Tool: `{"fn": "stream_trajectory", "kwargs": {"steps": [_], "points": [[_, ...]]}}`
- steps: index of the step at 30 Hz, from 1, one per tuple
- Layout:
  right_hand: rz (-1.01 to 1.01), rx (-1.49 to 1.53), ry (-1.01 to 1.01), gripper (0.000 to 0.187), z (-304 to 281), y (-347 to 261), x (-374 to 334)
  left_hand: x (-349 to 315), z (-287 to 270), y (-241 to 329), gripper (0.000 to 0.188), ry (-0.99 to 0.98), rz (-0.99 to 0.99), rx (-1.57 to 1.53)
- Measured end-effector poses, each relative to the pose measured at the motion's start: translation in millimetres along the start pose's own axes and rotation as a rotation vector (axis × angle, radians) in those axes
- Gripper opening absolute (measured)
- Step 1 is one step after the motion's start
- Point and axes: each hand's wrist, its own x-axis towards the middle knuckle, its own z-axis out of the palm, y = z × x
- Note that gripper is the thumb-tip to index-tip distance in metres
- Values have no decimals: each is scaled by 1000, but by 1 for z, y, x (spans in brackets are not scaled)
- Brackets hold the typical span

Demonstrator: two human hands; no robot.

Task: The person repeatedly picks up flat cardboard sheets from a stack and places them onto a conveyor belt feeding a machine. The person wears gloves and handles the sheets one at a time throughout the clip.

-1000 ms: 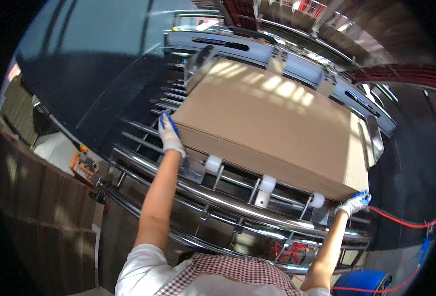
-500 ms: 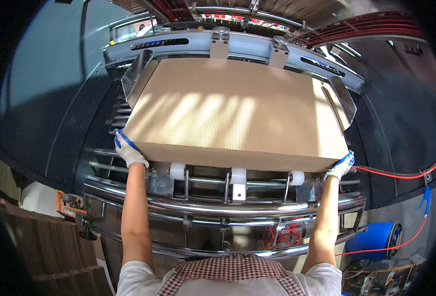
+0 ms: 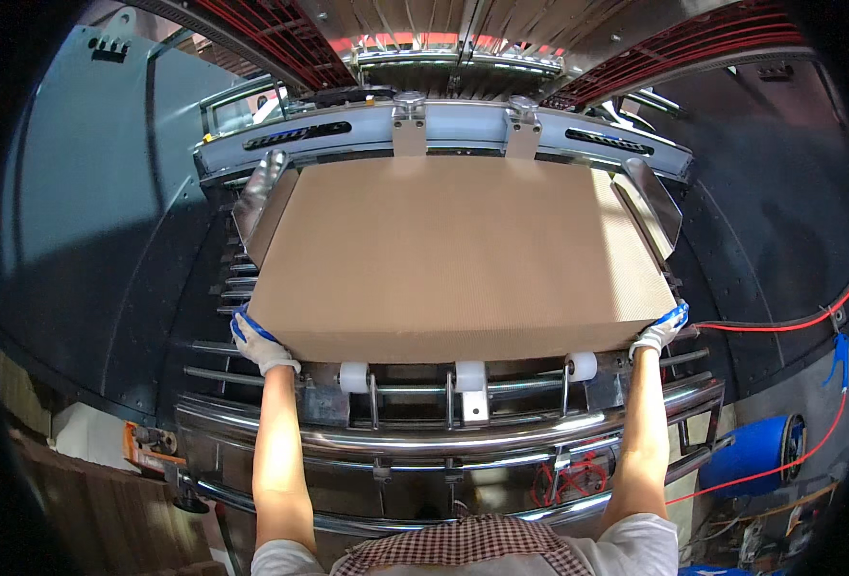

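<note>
A thick stack of brown corrugated cardboard sheets (image 3: 443,250) lies on the machine's feed bed. My left hand (image 3: 261,343), in a white glove with blue fingertips, is wrapped round the stack's near left corner. At the near right corner, my right hand (image 3: 659,329) wears a matching glove and holds the stack's side. Both arms are stretched forward. Some fingertips are hidden against the stack's sides. Metal side guides, one on the left (image 3: 269,206) and one on the right (image 3: 653,206), flank the far part of the stack.
White rollers (image 3: 469,375) sit just before the stack's near edge. Chrome rails (image 3: 443,440) run between me and the bed. A pale crossbar (image 3: 463,128) with two brackets spans the far side. A red hose (image 3: 779,327) and blue barrel (image 3: 753,456) are at right.
My view has tilted, so the stack and machine sit lower in the picture. The light stripes across the stack have mostly gone. Both hands stay at the same corners.
</note>
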Motion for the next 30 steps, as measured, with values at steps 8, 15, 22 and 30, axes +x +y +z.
{"fn": "stream_trajectory", "kwargs": {"steps": [8, 15, 22, 30], "points": [[-321, 45, -85, 42, -44, -83, -24, -61, -2, 71, 48, -81, -62, 173], [-1022, 196, -1632, 49, -172, -387, -186, -163, -156, 72, 26, -793, 376, 373], [-1794, 874, -1835, 32, -264, -514, -248, -257, -234, 123, 32, -1248, 577, 418], [-1866, 1304, -1651, 35, -330, -539, -279, -281, -349, 184, 34, -1023, 538, 807]]}}
